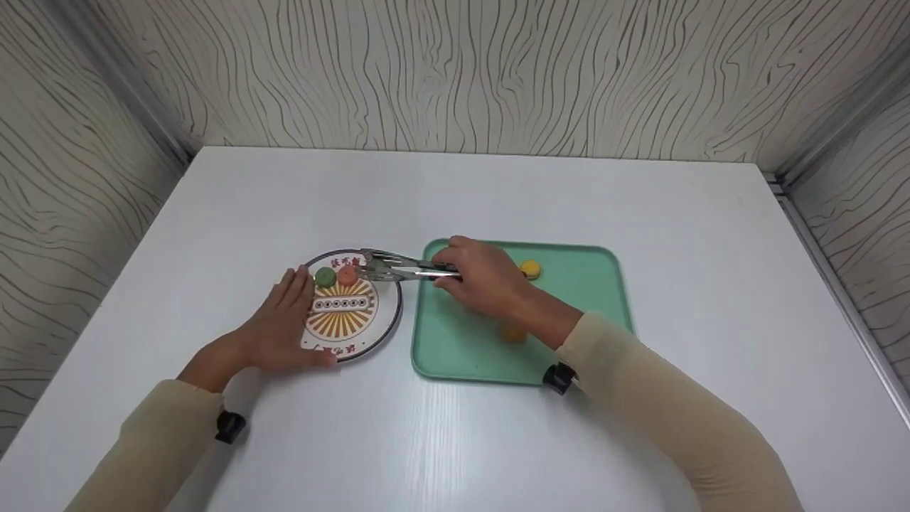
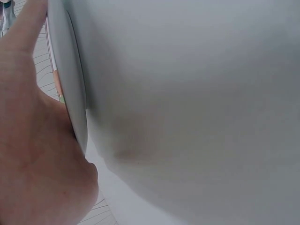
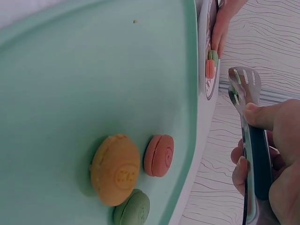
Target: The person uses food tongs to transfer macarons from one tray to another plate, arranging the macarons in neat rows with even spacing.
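My left hand (image 1: 281, 331) rests against the left rim of a round white plate (image 1: 387, 313), fingers along the edge and thumb by its near side. On that plate lie a green macaron (image 1: 325, 277) and a pink macaron (image 1: 348, 276). My right hand (image 1: 487, 277) grips metal serving tongs (image 1: 419, 274), whose slotted heads hang spread over the plate beside the pink macaron. Nothing shows between the heads in the right wrist view. There, an orange-yellow macaron (image 3: 116, 169), another pink one (image 3: 159, 155) and another green one (image 3: 133, 208) sit on a green tray (image 3: 93, 84).
In the head view the tray (image 1: 441, 359) lies right of the plate, partly covered by my right forearm. A yellow macaron (image 1: 530, 269) shows near its far side. A small crumb (image 3: 135, 21) lies on it. Patterned panels (image 1: 455, 78) wall off the white table (image 1: 426, 441).
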The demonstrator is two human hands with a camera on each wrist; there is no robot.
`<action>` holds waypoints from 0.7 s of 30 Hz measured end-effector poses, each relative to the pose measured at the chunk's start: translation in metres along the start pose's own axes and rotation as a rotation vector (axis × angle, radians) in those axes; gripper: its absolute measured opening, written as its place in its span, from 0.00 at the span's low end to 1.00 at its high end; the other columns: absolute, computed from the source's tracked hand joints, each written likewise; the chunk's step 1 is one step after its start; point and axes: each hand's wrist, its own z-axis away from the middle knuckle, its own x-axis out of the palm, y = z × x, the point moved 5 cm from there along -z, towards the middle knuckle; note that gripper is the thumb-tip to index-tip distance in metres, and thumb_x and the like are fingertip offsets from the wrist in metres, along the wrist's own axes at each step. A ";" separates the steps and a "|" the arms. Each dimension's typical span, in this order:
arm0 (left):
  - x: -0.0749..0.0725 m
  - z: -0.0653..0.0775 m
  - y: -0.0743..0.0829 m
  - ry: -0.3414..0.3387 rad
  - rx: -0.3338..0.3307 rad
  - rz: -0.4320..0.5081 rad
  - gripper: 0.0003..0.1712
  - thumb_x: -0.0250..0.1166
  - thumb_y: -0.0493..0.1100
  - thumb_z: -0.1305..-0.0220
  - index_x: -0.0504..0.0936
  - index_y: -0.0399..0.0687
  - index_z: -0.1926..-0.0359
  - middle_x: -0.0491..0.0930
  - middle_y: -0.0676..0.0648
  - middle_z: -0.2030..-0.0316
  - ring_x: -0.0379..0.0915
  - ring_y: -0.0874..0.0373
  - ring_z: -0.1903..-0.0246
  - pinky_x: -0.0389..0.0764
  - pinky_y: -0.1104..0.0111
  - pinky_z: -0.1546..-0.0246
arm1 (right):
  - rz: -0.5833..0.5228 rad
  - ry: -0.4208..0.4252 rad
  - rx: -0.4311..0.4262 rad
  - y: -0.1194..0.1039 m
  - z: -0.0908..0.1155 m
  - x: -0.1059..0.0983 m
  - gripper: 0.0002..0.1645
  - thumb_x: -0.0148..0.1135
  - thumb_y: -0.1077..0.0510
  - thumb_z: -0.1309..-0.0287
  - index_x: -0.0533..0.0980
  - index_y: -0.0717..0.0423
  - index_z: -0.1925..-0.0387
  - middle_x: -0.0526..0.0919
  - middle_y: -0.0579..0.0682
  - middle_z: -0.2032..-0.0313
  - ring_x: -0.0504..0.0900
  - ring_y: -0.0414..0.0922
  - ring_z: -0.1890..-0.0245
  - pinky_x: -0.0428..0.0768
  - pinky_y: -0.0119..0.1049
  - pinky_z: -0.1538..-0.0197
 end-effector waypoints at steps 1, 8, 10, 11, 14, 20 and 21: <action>0.000 0.000 0.000 0.003 0.004 0.003 0.80 0.68 0.77 0.49 0.37 0.23 0.24 0.30 0.27 0.22 0.20 0.32 0.23 0.37 0.41 0.25 | 0.004 -0.004 0.004 0.000 -0.001 0.001 0.14 0.70 0.54 0.35 0.86 0.54 0.50 0.79 0.48 0.65 0.74 0.43 0.70 0.75 0.36 0.65; -0.002 0.002 0.001 0.004 0.011 0.002 0.80 0.68 0.77 0.49 0.37 0.23 0.23 0.29 0.27 0.22 0.20 0.31 0.23 0.37 0.41 0.25 | 0.028 -0.026 0.026 -0.002 -0.005 0.008 0.13 0.69 0.54 0.34 0.86 0.54 0.50 0.82 0.48 0.62 0.76 0.42 0.68 0.79 0.36 0.62; -0.002 0.003 0.001 0.001 0.008 -0.005 0.79 0.67 0.77 0.49 0.37 0.23 0.23 0.29 0.28 0.22 0.20 0.32 0.23 0.36 0.41 0.25 | 0.033 -0.030 0.033 -0.003 -0.006 0.010 0.13 0.69 0.54 0.34 0.86 0.54 0.50 0.82 0.48 0.62 0.76 0.42 0.68 0.79 0.35 0.62; -0.001 0.003 0.001 0.002 0.011 -0.005 0.79 0.67 0.77 0.49 0.37 0.23 0.23 0.29 0.28 0.22 0.20 0.32 0.23 0.36 0.41 0.25 | 0.037 -0.031 0.035 -0.003 -0.006 0.011 0.13 0.69 0.54 0.34 0.86 0.54 0.50 0.81 0.48 0.63 0.76 0.42 0.68 0.79 0.35 0.62; -0.001 0.003 0.001 0.006 0.017 -0.013 0.79 0.67 0.77 0.48 0.37 0.22 0.24 0.29 0.27 0.22 0.20 0.31 0.23 0.37 0.41 0.25 | 0.045 -0.031 0.038 -0.005 -0.007 0.013 0.13 0.69 0.54 0.34 0.86 0.54 0.51 0.80 0.47 0.64 0.76 0.42 0.68 0.79 0.35 0.62; 0.000 0.002 0.000 0.002 0.015 -0.026 0.79 0.66 0.78 0.48 0.37 0.23 0.24 0.29 0.28 0.22 0.20 0.32 0.23 0.36 0.41 0.25 | 0.056 -0.034 0.047 -0.005 -0.007 0.018 0.12 0.69 0.55 0.34 0.86 0.54 0.52 0.80 0.48 0.65 0.75 0.42 0.69 0.78 0.35 0.64; 0.000 0.001 0.000 0.002 0.015 -0.025 0.79 0.66 0.78 0.48 0.37 0.23 0.24 0.29 0.28 0.22 0.20 0.32 0.23 0.36 0.42 0.25 | 0.056 -0.033 0.048 -0.005 -0.007 0.018 0.12 0.69 0.55 0.35 0.86 0.55 0.52 0.80 0.48 0.64 0.75 0.42 0.69 0.78 0.36 0.64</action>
